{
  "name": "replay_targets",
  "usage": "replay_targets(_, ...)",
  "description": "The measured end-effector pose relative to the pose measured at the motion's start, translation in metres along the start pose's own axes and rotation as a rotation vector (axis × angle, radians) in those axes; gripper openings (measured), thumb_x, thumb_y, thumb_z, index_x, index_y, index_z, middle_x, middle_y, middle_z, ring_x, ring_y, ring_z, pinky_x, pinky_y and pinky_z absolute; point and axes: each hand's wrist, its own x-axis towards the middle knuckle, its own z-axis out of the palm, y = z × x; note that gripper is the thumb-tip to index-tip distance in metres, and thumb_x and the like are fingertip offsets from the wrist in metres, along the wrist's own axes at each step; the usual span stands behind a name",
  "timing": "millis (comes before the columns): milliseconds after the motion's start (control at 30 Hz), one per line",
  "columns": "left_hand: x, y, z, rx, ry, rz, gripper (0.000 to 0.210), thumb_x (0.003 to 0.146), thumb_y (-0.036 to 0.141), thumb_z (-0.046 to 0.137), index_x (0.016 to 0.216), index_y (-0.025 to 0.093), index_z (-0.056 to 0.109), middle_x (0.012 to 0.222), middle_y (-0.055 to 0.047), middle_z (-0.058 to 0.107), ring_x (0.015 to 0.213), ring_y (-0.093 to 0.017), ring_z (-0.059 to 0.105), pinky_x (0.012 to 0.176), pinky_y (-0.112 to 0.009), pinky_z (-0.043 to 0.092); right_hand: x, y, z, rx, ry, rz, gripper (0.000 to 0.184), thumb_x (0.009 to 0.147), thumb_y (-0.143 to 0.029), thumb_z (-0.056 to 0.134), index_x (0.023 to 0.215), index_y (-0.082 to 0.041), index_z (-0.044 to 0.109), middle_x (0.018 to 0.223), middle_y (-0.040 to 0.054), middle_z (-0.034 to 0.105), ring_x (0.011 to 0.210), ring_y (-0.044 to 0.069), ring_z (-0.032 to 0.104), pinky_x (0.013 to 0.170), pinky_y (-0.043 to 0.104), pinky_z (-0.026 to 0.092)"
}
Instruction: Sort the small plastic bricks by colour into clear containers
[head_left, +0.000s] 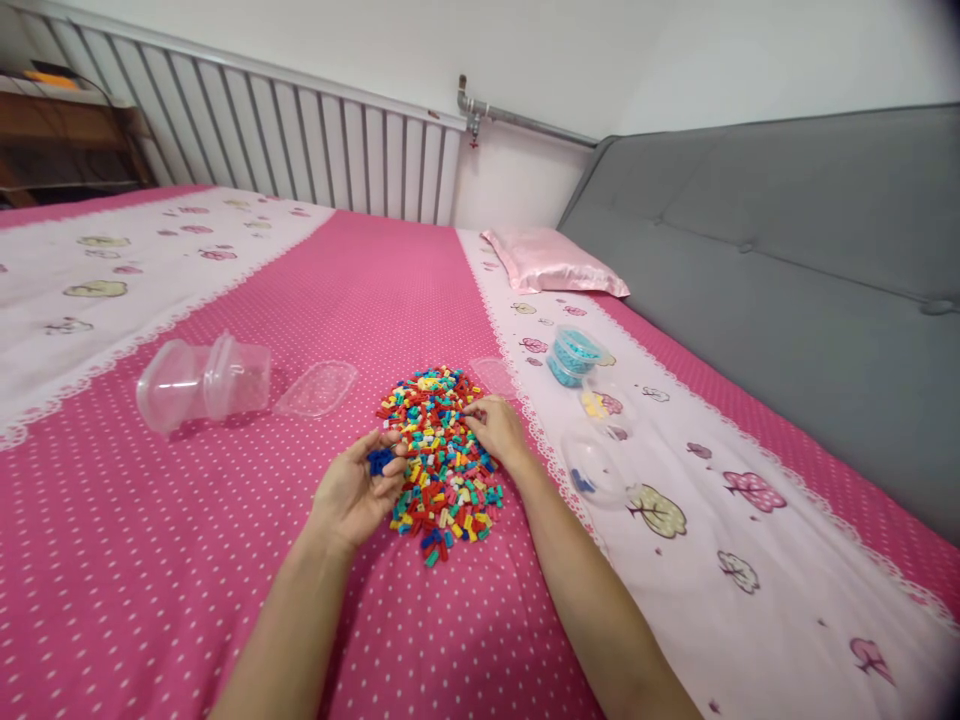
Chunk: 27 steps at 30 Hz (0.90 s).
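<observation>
A heap of small multicoloured toy bricks point(442, 470) lies on the pink dotted bedspread. My left hand point(356, 485), palm up at the heap's left side, has its fingers curled around several dark blue bricks point(380, 461). At the upper right of the heap is my right hand point(495, 428), its fingertips pinched together among the bricks. Whatever is between those fingertips is too small to make out. To the right stand a clear tub of turquoise pieces point(571, 358), a clear container with yellow pieces point(594, 404) and another with a few blue pieces point(582, 481).
Stacked clear plastic containers point(202, 380) lie on their side at the left, beside a flat clear lid point(319, 388). Another clear lid point(493, 376) is behind the heap. A pink pillow point(555, 262) rests near the grey headboard point(780, 250). A white radiator point(300, 130) lines the wall.
</observation>
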Motion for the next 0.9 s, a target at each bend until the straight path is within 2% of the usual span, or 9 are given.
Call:
replay_targets(167, 0.0, -0.002, 0.002, -0.015, 0.002, -0.023, 0.023, 0.088, 0.017, 0.031, 0.076, 0.01, 0.049, 0.063, -0.005, 0.049, 0.041, -0.005, 0.041, 0.028, -0.01, 0.03, 0.001, -0.002, -0.006, 0.037, 0.061, 0.011, 0.013, 0.073, -0.022, 0.059, 0.082, -0.02, 0.068, 0.085, 0.0037, 0.065, 0.079, 0.016, 0.057, 0.074, 0.028, 0.042)
replay_targets(267, 0.0, -0.005, 0.004, -0.029, 0.014, -0.045, 0.023, 0.088, 0.018, 0.032, 0.085, 0.008, 0.052, 0.065, -0.007, 0.054, 0.046, -0.007, 0.048, 0.031, -0.011, 0.036, -0.004, -0.016, -0.022, 0.132, 0.083, 0.037, 0.014, 0.072, -0.026, 0.059, 0.081, -0.019, 0.068, 0.07, 0.0009, 0.062, 0.063, 0.013, 0.053, 0.063, 0.025, 0.041)
replay_targets(367, -0.001, -0.009, 0.009, -0.026, -0.018, -0.094, 0.026, 0.089, 0.019, 0.03, 0.092, 0.007, 0.053, 0.069, -0.01, 0.058, 0.049, -0.009, 0.053, 0.033, -0.012, 0.04, -0.016, -0.043, -0.041, 0.297, -0.053, -0.042, 0.018, 0.073, -0.03, 0.06, 0.084, -0.018, 0.067, 0.058, -0.0027, 0.057, 0.05, 0.009, 0.046, 0.052, 0.021, 0.037)
replay_targets(433, -0.001, -0.013, 0.012, -0.023, -0.05, -0.131, 0.029, 0.09, 0.021, 0.028, 0.091, 0.006, 0.053, 0.071, -0.012, 0.059, 0.05, -0.009, 0.054, 0.035, -0.012, 0.041, -0.025, -0.059, -0.053, 0.355, -0.175, -0.167, 0.019, 0.073, -0.031, 0.06, 0.084, -0.018, 0.068, 0.064, -0.0015, 0.06, 0.051, 0.008, 0.047, 0.052, 0.021, 0.036)
replay_targets(500, -0.002, -0.015, 0.014, -0.025, -0.073, -0.157, 0.029, 0.091, 0.022, 0.028, 0.087, 0.007, 0.052, 0.071, -0.012, 0.058, 0.052, -0.009, 0.054, 0.034, -0.011, 0.04, -0.03, -0.066, -0.061, 0.369, -0.23, -0.235, 0.022, 0.075, -0.03, 0.058, 0.091, -0.02, 0.068, 0.076, 0.0002, 0.064, 0.054, 0.008, 0.048, 0.054, 0.021, 0.038)
replay_targets(600, -0.002, -0.015, 0.013, -0.029, -0.079, -0.137, 0.026, 0.09, 0.019, 0.028, 0.079, 0.01, 0.05, 0.064, -0.006, 0.051, 0.044, -0.006, 0.046, 0.028, -0.009, 0.03, -0.027, -0.053, -0.065, 0.283, -0.098, -0.093, 0.024, 0.077, -0.025, 0.053, 0.098, -0.021, 0.066, 0.081, 0.0013, 0.067, 0.057, 0.009, 0.053, 0.058, 0.022, 0.041)
replay_targets(700, -0.002, -0.012, 0.01, -0.041, -0.073, -0.089, 0.025, 0.09, 0.018, 0.028, 0.07, 0.014, 0.044, 0.057, 0.001, 0.041, 0.036, -0.003, 0.035, 0.025, -0.009, 0.02, -0.017, -0.022, -0.061, 0.068, 0.015, 0.11, 0.021, 0.075, -0.017, 0.053, 0.087, -0.023, 0.069, 0.082, 0.0014, 0.069, 0.071, 0.013, 0.06, 0.068, 0.024, 0.044)
replay_targets(800, -0.002, -0.009, 0.007, -0.093, -0.054, -0.065, 0.027, 0.09, 0.02, 0.028, 0.066, 0.016, 0.039, 0.054, 0.004, 0.033, 0.034, -0.003, 0.03, 0.026, -0.01, 0.018, -0.01, -0.001, -0.05, -0.026, -0.099, 0.155, 0.023, 0.071, -0.014, 0.057, 0.086, -0.026, 0.07, 0.083, -0.0004, 0.07, 0.077, 0.014, 0.062, 0.071, 0.023, 0.044)
replay_targets(900, -0.001, -0.007, 0.004, -0.129, -0.028, -0.041, 0.03, 0.091, 0.022, 0.027, 0.063, 0.017, 0.035, 0.05, 0.006, 0.027, 0.031, -0.003, 0.024, 0.026, -0.012, 0.015, -0.009, 0.002, -0.038, -0.066, -0.176, 0.156, 0.024, 0.067, -0.014, 0.062, 0.085, -0.026, 0.071, 0.078, -0.0013, 0.07, 0.073, 0.014, 0.063, 0.067, 0.022, 0.045)
